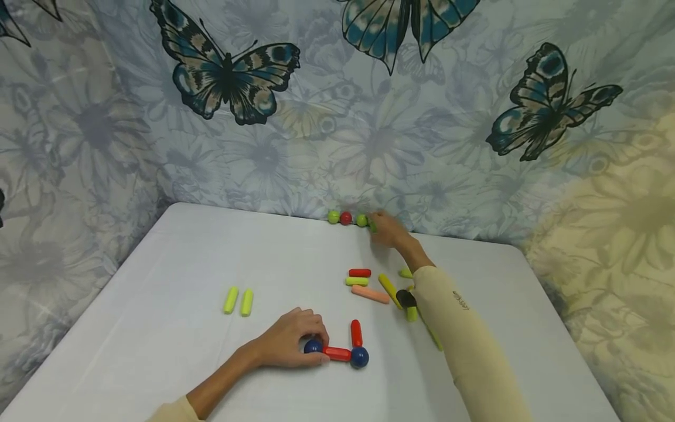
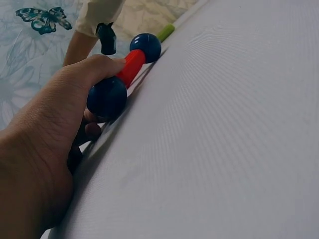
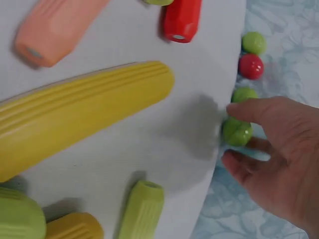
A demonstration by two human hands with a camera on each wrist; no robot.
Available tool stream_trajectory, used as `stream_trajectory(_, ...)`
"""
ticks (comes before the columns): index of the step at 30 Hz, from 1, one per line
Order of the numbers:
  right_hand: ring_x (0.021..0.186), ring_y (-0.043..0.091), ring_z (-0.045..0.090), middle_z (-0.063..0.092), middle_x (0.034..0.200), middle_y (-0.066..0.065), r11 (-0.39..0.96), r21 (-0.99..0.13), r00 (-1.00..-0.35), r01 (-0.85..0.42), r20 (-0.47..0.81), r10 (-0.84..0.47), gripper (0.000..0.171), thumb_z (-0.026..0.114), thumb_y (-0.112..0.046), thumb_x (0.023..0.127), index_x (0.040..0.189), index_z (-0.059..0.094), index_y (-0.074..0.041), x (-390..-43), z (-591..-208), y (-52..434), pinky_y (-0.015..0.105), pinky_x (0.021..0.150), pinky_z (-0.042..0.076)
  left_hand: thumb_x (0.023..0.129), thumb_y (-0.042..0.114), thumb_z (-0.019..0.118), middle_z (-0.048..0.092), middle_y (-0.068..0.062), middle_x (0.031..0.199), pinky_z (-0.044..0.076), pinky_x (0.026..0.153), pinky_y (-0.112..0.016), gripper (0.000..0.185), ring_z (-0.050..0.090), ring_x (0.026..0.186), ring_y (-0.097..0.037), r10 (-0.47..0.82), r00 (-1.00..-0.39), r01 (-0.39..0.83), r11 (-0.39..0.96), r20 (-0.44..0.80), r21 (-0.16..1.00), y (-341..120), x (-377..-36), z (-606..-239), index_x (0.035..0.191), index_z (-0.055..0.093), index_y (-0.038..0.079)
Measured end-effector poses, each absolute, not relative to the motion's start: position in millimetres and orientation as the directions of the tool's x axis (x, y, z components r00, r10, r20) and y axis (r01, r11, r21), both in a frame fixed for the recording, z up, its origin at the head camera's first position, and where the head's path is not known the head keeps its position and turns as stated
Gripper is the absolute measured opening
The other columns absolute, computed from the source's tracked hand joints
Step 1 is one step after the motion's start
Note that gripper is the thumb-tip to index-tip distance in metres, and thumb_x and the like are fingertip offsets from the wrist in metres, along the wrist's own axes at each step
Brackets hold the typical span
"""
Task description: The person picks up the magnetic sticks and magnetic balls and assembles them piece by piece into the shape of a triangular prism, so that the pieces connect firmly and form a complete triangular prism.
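Observation:
My left hand [image 1: 295, 340] grips a blue ball [image 2: 107, 98], its thumb lying along a red magnetic rod [image 1: 337, 354]. That rod joins it to a second blue ball [image 1: 360, 357], from which another red rod [image 1: 356, 333] points toward the table's far side. At the back edge, my right hand [image 1: 389, 230] has its thumb and fingers around a green ball [image 3: 237, 132]. Beside it in the row sit another green ball [image 1: 361, 220], a red ball [image 1: 345, 218] and a further green ball [image 1: 334, 217].
On the white table [image 1: 190, 258], two lime rods [image 1: 230, 300] lie to the left. Right of centre are a red rod [image 1: 360, 272], a lime rod [image 1: 357, 281], a peach rod [image 1: 370, 294] and a yellow rod [image 3: 89, 109]. My right sleeve [image 1: 464, 334] covers part of several more pieces.

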State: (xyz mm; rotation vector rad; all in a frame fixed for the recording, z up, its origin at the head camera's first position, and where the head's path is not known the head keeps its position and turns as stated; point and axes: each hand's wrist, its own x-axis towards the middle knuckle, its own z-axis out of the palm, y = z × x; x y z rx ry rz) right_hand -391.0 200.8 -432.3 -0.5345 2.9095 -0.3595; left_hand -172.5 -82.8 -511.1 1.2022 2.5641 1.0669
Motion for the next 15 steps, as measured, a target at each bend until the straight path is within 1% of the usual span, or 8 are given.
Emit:
stream_trajectory(2,0.136,0.045,0.054,0.054,0.147,0.030,0.903,-0.277,-0.926,-0.328,-0.095,-0.365,0.050,0.062,-0.003,0.097,0.146,0.052,0.005,-389.4,-435.0,202.8,0.056,0.115,0.045,0.093,0.051,0.072,0.064,0.019,0.094,0.040,0.081,-0.018,0.018,0.051,0.090,0.004,0.708,-0.681,0.628,0.434,0.186,0.645,-83.0,-172.8,-511.2,0.099,0.071,0.034)
stream_trajectory(5,0.124,0.044,0.060,0.065,0.130,0.029,0.890,-0.282,-0.917,-0.358,-0.071,-0.392,0.031,0.063,0.002,0.096,0.126,0.066,0.009,-383.2,-435.1,208.2,0.054,0.108,0.050,0.093,0.051,0.071,0.064,0.019,0.094,0.040,0.081,-0.018,0.018,0.051,0.091,0.005,0.712,-0.679,0.626,0.434,0.180,0.648,-83.0,-173.3,-512.0,0.099,0.071,0.034)
stream_trajectory(6,0.121,0.043,0.061,0.067,0.125,0.028,0.886,-0.277,-0.912,-0.372,-0.071,-0.405,0.026,0.062,0.003,0.096,0.120,0.068,0.010,-380.6,-434.1,210.7,0.053,0.105,0.051,0.093,0.051,0.071,0.064,0.019,0.094,0.040,0.081,-0.018,0.018,0.051,0.091,0.005,0.713,-0.679,0.624,0.434,0.177,0.650,-82.6,-173.7,-512.2,0.100,0.071,0.034)
stream_trajectory(8,0.117,0.042,0.062,0.069,0.119,0.027,0.880,-0.271,-0.901,-0.390,-0.083,-0.425,0.021,0.062,0.006,0.095,0.113,0.071,0.010,-372.5,-432.0,216.9,0.052,0.102,0.052,0.094,0.052,0.070,0.063,0.019,0.095,0.040,0.081,-0.018,0.019,0.050,0.091,0.005,0.715,-0.677,0.623,0.433,0.172,0.651,-80.8,-173.0,-513.2,0.100,0.071,0.035)
stream_trajectory(10,0.114,0.039,0.062,0.069,0.120,0.025,0.866,-0.301,-0.892,-0.399,-0.091,-0.442,0.023,0.063,0.010,0.092,0.114,0.070,0.009,-362.5,-427.7,220.9,0.052,0.101,0.051,0.094,0.052,0.070,0.063,0.019,0.094,0.040,0.081,-0.018,0.019,0.050,0.091,0.005,0.715,-0.677,0.623,0.433,0.172,0.651,-79.8,-172.7,-513.8,0.100,0.071,0.034)
stream_trajectory(12,0.106,0.035,0.061,0.070,0.119,0.024,0.835,-0.351,-0.873,-0.423,-0.087,-0.479,0.028,0.065,0.011,0.090,0.118,0.069,0.008,-349.0,-422.0,222.8,0.047,0.094,0.053,0.093,0.052,0.070,0.063,0.019,0.094,0.040,0.082,-0.018,0.019,0.051,0.091,0.004,0.712,-0.679,0.626,0.434,0.179,0.648,-79.9,-172.6,-513.7,0.099,0.071,0.034)
stream_trajectory(15,0.096,0.026,0.061,0.071,0.114,0.019,0.787,-0.437,-0.847,-0.436,-0.095,-0.522,0.035,0.069,0.005,0.091,0.125,0.066,0.004,-318.2,-412.4,218.8,0.040,0.087,0.054,0.093,0.052,0.071,0.063,0.020,0.093,0.040,0.082,-0.018,0.019,0.050,0.090,0.005,0.711,-0.674,0.642,0.431,0.200,0.634,-81.6,-172.9,-513.9,0.098,0.070,0.034)
